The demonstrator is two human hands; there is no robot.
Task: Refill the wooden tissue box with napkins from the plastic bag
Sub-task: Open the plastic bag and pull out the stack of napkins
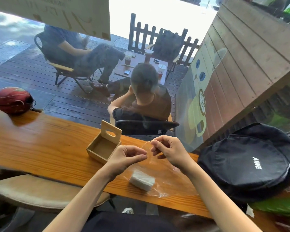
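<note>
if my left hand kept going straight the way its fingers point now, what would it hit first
Probably your right hand. The left hand points rightward, pinching the clear plastic bag mouth, with the right hand's fingers just across a small gap. Depth is hard to judge from one view.

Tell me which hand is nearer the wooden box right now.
Left. The left hand pinches the plastic bag just beside the open box, near its right corner. The right hand pinches the bag too, farther right, beyond the left hand.

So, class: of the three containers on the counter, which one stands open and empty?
The wooden tissue box: lid up, nothing inside. The black backpack is closed, and the plastic bag holds napkins.
</note>
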